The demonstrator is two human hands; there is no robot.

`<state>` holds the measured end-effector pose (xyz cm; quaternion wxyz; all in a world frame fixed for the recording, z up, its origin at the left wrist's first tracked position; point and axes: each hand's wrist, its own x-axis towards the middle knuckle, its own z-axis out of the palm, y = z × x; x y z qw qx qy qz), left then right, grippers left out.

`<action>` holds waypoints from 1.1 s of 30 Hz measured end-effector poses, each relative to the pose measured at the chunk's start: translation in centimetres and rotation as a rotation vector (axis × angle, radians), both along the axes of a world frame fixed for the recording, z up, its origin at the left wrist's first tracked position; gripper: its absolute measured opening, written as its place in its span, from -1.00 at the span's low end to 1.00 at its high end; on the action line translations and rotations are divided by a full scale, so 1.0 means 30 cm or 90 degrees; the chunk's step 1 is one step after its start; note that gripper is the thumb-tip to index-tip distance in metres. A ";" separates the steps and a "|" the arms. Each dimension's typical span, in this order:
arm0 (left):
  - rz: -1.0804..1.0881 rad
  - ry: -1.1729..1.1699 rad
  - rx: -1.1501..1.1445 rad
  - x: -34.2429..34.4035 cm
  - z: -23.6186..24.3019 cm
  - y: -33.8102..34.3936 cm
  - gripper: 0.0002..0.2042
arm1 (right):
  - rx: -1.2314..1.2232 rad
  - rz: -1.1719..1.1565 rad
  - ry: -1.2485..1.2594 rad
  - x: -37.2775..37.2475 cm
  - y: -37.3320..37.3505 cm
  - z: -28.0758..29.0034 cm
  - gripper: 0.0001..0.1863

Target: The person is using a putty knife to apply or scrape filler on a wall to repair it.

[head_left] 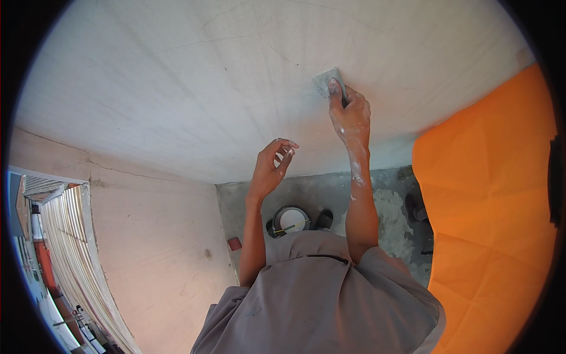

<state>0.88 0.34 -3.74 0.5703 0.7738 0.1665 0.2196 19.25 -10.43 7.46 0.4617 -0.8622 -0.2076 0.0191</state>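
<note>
I see one scraper point(323, 81) at 1 o'clock against the wall point(177, 88), blade toward 11, long axis roughly 11-to-5. My right hand point(352, 116) pinches it; my left hand point(271, 167) hangs half-curled near centre; one bucket point(292, 207) at 6.

1 flat grey scraper point(324, 76) rests against the pale, streaked wall point(177, 100).

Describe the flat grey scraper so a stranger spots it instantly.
Start at the pale, cracked wall up top. Right of centre, the white-smeared right hand grips the flat, grey, angular scraper, the only tool held; the left hand looks empty.
</note>
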 end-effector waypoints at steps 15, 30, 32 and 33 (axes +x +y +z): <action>0.029 0.011 0.003 -0.015 -0.026 0.008 -0.87 | -0.103 -0.015 -0.244 0.016 -0.070 0.109 -0.40; 0.013 0.013 -0.002 -0.013 -0.032 0.011 -0.85 | -0.065 -0.030 -0.273 0.003 -0.037 0.084 -0.38; 0.009 0.011 -0.003 -0.016 -0.029 0.011 -0.86 | -0.036 0.029 -0.146 0.009 -0.021 0.088 -0.37; 0.004 0.010 -0.005 -0.018 -0.028 0.011 -0.86 | -0.008 0.088 -0.018 0.009 -0.015 0.089 -0.36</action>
